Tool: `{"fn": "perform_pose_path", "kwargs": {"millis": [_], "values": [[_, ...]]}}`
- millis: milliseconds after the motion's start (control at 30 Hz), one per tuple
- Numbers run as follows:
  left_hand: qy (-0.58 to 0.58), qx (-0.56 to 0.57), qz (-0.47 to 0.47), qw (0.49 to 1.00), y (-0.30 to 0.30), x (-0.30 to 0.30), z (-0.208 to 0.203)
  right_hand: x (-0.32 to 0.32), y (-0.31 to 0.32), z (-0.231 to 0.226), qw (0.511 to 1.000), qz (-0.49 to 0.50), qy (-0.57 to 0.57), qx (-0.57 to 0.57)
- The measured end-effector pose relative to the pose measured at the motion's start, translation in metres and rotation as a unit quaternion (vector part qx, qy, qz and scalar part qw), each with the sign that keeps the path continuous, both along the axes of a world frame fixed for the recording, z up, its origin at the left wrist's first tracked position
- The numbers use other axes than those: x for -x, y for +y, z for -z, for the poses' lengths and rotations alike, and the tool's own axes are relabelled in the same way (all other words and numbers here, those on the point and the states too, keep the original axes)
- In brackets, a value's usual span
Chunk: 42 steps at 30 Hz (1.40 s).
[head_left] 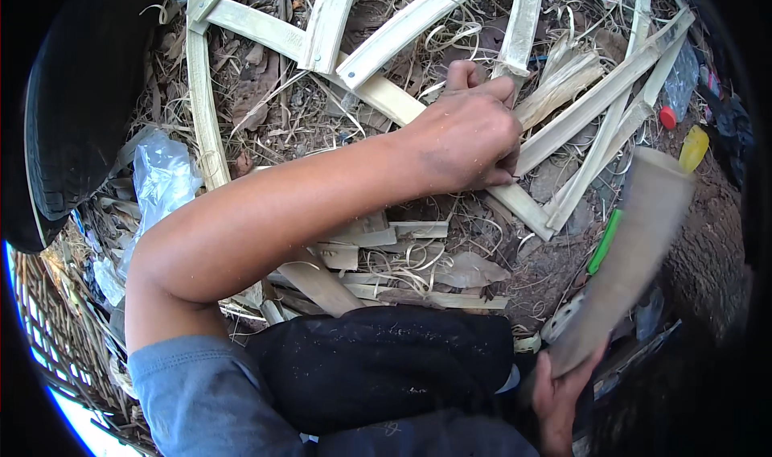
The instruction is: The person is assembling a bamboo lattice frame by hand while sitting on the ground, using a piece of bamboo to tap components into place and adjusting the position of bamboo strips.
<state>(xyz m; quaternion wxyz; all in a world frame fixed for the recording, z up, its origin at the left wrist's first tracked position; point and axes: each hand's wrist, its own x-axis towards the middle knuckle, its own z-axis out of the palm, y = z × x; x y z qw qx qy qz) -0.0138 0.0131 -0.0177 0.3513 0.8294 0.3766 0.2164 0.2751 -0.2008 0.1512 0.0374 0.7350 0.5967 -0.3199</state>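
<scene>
My left hand reaches across from the left, its fingers curled closed on a pale bamboo strip of a lattice on the ground. The fist hides the exact grip. Other strips meet around it: one above, one beyond the knuckles, and several crossed ones to the right. Small nail heads show at two ends. At lower right my right hand is wrapped round the lower end of a broad grey-brown machete, raised at a slant and smeared by motion.
A dark tyre stands at far left, beside a clear plastic bag. Split bamboo pieces and curly shavings cover the earth before my dark-clothed leg. Near the machete are a green object and a red cap.
</scene>
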Motion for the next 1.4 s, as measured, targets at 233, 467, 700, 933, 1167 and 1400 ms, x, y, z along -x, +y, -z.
{"fn": "perform_pose_path", "kwargs": {"millis": [233, 467, 700, 933, 1167, 1400], "values": [[-0.010, -0.007, -0.004, 1.000, 0.000, 0.001, 0.000, 0.024, 0.019, -0.006, 0.996, -0.017, 0.084, 0.030], [-0.014, -0.002, 0.002, 1.000, 0.002, 0.000, -0.003, -0.006, -0.001, -0.001, 0.996, -0.081, 0.014, -0.037], [-0.012, -0.001, -0.003, 1.000, 0.011, 0.001, -0.006, -0.015, 0.012, 0.019, 0.990, -0.125, 0.025, 0.066], [-0.004, -0.008, -0.001, 1.000, 0.009, -0.001, -0.007, -0.009, -0.026, 0.008, 0.988, 0.012, 0.086, -0.128], [-0.022, 0.001, 0.001, 1.000, 0.000, -0.002, -0.001, -0.012, -0.020, 0.018, 0.995, 0.030, 0.084, -0.039], [0.026, -0.052, -0.002, 0.998, -0.002, -0.003, -0.003, -0.005, -0.007, 0.012, 0.998, -0.019, 0.066, 0.015]]}}
